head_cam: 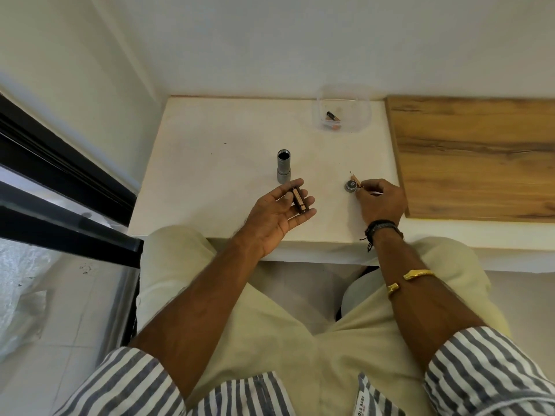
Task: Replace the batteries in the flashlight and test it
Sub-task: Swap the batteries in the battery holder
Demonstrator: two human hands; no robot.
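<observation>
White counter (pixel 225 139) carries the upright grey metal flashlight body (pixel 283 168), tail end open, and the round black tail cap (pixel 350 185). Risk judged: brown battery holder (pixel 299 200), only rested on the open left hand (pixel 279 213), could roll off. Right hand (pixel 381 202) grip is pinched on one small copper-toned battery (pixel 356 179) beside the cap.

grey flashlight body (pixel 283 169) upright, open; tail cap (pixel 350 185) lying apart; battery holder (pixel 299 200) in left palm.
</observation>
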